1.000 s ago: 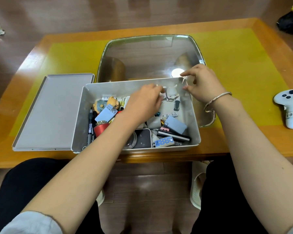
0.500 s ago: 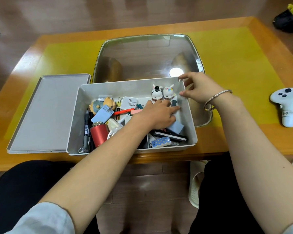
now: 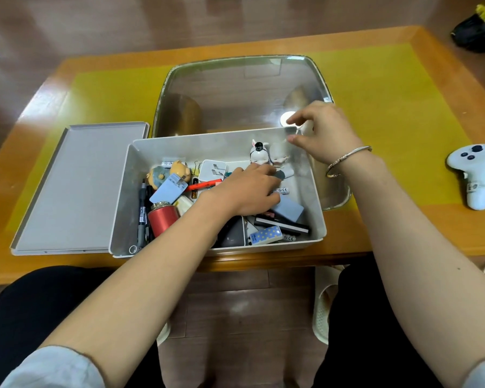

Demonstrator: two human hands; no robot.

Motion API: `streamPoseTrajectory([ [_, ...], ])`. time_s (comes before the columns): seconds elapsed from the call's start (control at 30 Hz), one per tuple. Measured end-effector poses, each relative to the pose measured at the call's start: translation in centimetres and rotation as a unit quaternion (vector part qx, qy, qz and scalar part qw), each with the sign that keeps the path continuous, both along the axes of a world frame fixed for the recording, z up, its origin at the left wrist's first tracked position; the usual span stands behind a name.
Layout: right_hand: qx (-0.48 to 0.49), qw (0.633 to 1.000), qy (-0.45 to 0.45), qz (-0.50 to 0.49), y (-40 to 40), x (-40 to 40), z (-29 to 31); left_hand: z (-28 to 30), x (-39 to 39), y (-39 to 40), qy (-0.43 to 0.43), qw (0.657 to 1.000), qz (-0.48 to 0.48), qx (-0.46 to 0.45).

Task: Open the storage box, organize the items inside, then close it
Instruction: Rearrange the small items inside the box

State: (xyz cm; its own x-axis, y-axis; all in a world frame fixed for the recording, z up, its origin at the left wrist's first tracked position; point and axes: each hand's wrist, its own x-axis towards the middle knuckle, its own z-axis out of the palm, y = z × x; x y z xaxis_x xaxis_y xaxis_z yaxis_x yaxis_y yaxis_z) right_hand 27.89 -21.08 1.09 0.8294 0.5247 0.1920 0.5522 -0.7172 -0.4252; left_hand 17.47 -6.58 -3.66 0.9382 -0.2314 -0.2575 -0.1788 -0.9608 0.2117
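The open grey storage box stands at the table's front edge, with its grey lid lying flat to its left. Inside are pens, a red cylinder, a blue card, a white charger, bear figures and a dotted eraser. Two small rabbit figurines stand against the far wall. My left hand lies palm down on the items in the middle and hides what is under it. My right hand is at the far right corner, fingers loosely spread.
A clear glass tray lies directly behind the box on the yellow mat. A white controller rests on the table to the right. A black object lies on the floor at the far right.
My left hand drew back from the far wall to the middle of the box, and the two figurines now stand upright there. My right hand stayed at the corner.
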Motion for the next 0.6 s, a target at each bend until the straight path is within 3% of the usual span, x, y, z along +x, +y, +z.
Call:
streamPoseTrajectory([
  [0.17, -0.100, 0.994, -0.052, 0.010, 1.4, -0.6, -0.8, 1.0, -0.2, 0.4, -0.151, 0.988, -0.002, -0.029],
  [0.3, -0.170, 0.983, -0.071, -0.007, 2.0, -0.9, -1.2, 1.6, 0.4, 0.9, -0.251, 0.960, 0.114, -0.043],
  [0.4, -0.176, 0.981, -0.072, -0.026, 2.2, -0.9, -1.4, 1.3, 1.1, 1.8, -0.256, 0.949, 0.181, -0.021],
  [0.6, -0.132, 0.989, -0.056, -0.026, 1.8, -0.4, -1.1, 0.2, 1.9, 1.8, -0.227, 0.956, 0.187, -0.003],
])
